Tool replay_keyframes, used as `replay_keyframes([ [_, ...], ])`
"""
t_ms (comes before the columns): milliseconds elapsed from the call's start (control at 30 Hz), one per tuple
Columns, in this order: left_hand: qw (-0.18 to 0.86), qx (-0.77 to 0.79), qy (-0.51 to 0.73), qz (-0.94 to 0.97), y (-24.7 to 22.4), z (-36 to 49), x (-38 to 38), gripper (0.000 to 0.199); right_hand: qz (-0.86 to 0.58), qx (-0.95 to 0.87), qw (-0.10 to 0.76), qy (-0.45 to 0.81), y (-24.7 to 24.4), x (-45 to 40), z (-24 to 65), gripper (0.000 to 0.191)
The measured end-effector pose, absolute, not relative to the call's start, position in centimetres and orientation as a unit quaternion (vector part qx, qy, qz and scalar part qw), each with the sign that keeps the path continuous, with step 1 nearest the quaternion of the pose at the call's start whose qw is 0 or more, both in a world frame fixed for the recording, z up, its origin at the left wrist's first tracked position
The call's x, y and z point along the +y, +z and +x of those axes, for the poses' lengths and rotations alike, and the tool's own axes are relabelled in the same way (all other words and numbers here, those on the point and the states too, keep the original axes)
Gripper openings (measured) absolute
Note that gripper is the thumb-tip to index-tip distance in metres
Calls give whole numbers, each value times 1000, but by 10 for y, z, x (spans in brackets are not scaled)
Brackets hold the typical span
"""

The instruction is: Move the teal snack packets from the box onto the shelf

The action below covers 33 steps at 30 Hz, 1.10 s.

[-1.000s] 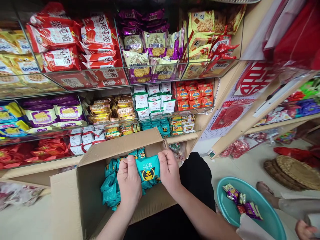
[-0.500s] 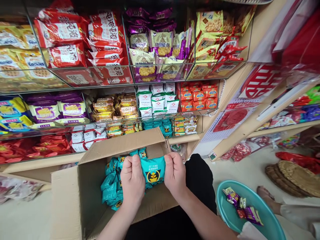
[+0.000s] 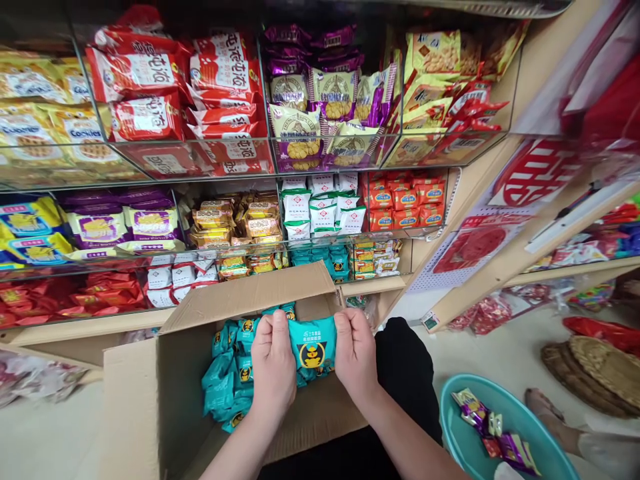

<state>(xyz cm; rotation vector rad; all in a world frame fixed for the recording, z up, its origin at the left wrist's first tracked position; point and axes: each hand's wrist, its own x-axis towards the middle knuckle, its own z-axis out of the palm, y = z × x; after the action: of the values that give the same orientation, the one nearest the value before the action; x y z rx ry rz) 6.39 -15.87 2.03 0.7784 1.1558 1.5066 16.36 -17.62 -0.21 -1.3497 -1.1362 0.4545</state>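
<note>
A teal snack packet [image 3: 313,343] with a yellow figure on a black patch is stretched between my hands over an open cardboard box [image 3: 250,290]. My left hand [image 3: 274,360] is closed on the packet's left end, thumb on top. On its right end, my right hand [image 3: 356,350] has the same closed grip. Several more teal packets [image 3: 225,380] lie loose in the box, below and left of my left hand. Part of the pile is hidden behind my hands and the held packet.
Shelves of wrapped snacks rise behind the box, with red packets [image 3: 137,70] and purple biscuit packets [image 3: 295,137]. At right on the floor stands a turquoise basin [image 3: 453,400] with a few packets inside. A person's foot [image 3: 545,410] is beside it, near woven baskets [image 3: 607,367].
Both hands still grip the same teal packet, which now faces the camera a little more squarely. The whole scene has shifted slightly to the right in view.
</note>
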Motion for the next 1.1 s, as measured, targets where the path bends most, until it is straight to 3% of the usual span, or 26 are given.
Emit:
replay_keyframes([
  [200,558,472,612,302,19,67,-157,31,-590,-480,612,216,-8,-173,166,24],
  [1100,542,489,590,345,6,69,-146,30,-596,-474,608,226,-17,-166,171,23],
])
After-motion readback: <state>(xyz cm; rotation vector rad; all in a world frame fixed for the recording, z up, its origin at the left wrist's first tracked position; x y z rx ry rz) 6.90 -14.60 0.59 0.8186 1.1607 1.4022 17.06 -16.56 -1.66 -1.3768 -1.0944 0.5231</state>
